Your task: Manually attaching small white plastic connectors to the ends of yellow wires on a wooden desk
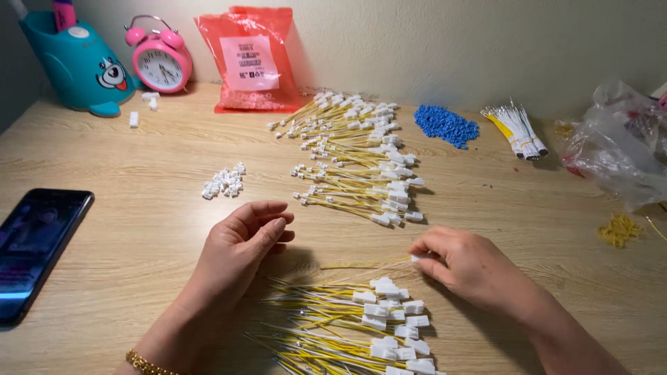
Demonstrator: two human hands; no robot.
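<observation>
Head view: the right hand (471, 267) pinches the white connector of a yellow wire (365, 264) lying on the table (139, 229) above the near wire pile (347, 326). The left hand (243, 239) hovers beside it, fingertips lightly closed on nothing visible. A tug could likely snag neighbouring wires, scattering the pile.

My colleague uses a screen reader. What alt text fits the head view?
Right hand pinches a white connector on a yellow wire above a near pile of wired connectors; left hand hovers, fingertips together. Behind: more wire bundles, loose white connectors, blue beads.
</observation>
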